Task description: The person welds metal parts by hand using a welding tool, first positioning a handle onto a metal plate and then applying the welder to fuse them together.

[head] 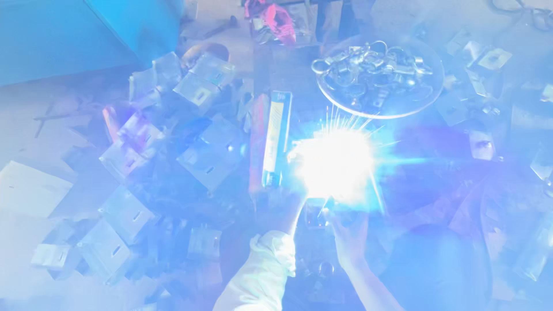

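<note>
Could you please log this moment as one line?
left hand: gloved, near arc | right hand: bare, near arc | arc: lit | round tray: metal rings | floor: square plates

A white-blue welding flare [337,164] washed the whole scene in blue and violet. Left of the flare, the bent metal brackets [210,152] looked pale grey-blue with dark slots, and a long box [276,138] just beside it showed white and blue stripes. Above the flare sat a round tray [426,98] of silvery rings, farther up a pink-red cloth [276,20]; below it, the left hand [276,210] wore a white sleeve.
</note>
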